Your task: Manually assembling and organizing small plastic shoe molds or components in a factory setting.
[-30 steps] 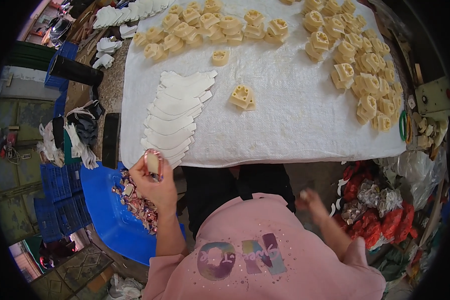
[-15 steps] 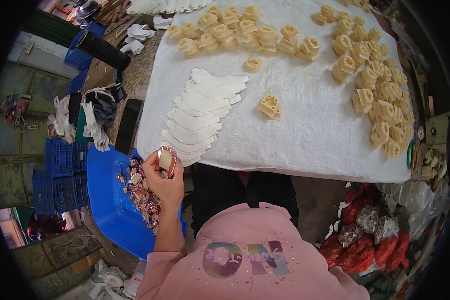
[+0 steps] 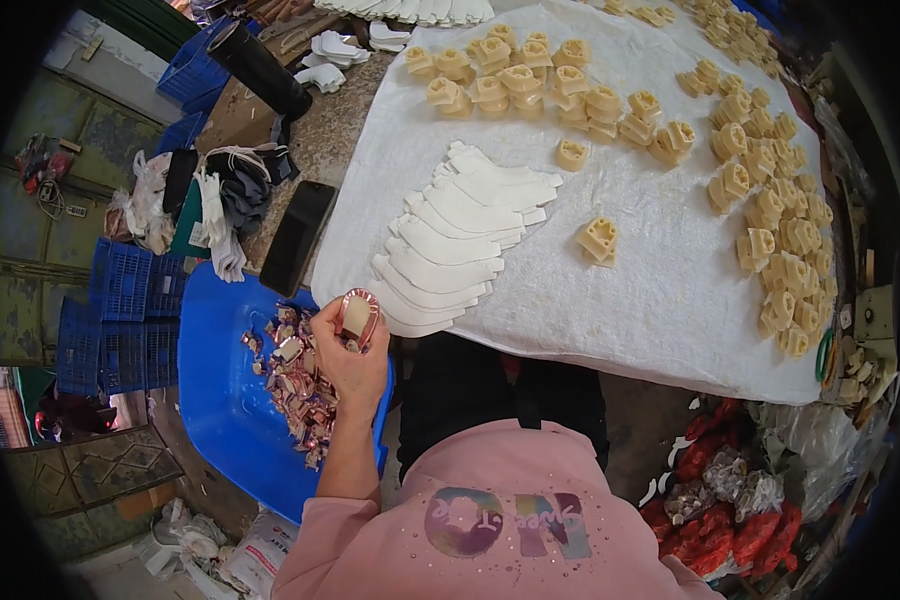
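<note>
My left hand (image 3: 351,362) is raised over a blue tub (image 3: 222,410) at my left and holds a small shiny pink-rimmed piece (image 3: 357,316) with a cream centre. Below it in the tub lies a heap of similar pink metallic pieces (image 3: 295,385). Just beyond the hand, a fanned row of white curved cut-outs (image 3: 453,235) lies on the white cloth (image 3: 650,290) covering the table. My right hand is out of sight. A pink sleeve and shirt fill the lower middle.
Several cream moulded blocks (image 3: 770,215) are spread over the cloth's far and right side, one (image 3: 598,240) lying alone near the middle. A black phone (image 3: 297,237) rests on the table's left edge. Blue crates (image 3: 120,320) stand at left, red bags (image 3: 715,525) lower right.
My right hand, seen low at the right a second ago, has dropped out of view. The view has shifted left. My left hand still holds the pink-rimmed piece above the tub.
</note>
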`<action>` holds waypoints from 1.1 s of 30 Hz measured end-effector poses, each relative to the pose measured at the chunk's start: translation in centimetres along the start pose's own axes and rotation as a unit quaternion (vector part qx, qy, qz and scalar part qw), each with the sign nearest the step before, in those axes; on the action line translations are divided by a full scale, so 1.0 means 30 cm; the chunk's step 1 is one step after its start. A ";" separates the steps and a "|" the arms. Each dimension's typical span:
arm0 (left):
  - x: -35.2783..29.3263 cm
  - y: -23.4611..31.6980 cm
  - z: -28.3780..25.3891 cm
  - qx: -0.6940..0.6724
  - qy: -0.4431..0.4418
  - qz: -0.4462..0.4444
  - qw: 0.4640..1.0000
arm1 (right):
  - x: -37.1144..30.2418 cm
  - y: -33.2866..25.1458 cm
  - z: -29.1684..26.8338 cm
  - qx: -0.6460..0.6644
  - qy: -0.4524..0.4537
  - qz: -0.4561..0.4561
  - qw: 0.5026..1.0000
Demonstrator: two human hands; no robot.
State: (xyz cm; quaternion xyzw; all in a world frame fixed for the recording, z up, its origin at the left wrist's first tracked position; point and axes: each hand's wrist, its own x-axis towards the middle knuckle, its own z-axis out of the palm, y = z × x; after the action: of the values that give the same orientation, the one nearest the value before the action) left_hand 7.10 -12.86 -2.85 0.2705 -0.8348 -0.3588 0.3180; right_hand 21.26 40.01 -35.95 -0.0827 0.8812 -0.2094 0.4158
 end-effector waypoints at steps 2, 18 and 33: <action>0.007 -0.003 -0.008 0.004 0.011 0.010 1.000 | 0.010 -0.011 -0.013 0.000 -0.001 -0.006 1.000; 0.042 -0.048 -0.049 -0.037 0.069 -0.035 0.996 | 0.278 -0.116 -0.216 -0.006 0.031 -0.095 0.995; 0.050 -0.064 -0.078 -0.042 0.088 -0.041 0.994 | 0.247 -0.130 -0.256 0.026 0.043 -0.129 0.990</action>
State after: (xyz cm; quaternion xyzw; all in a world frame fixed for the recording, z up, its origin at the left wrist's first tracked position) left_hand 8.26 -16.03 -2.57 0.3211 -0.7760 -0.3812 0.3866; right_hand 10.51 36.44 -35.05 -0.1759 0.8746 -0.2872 0.3488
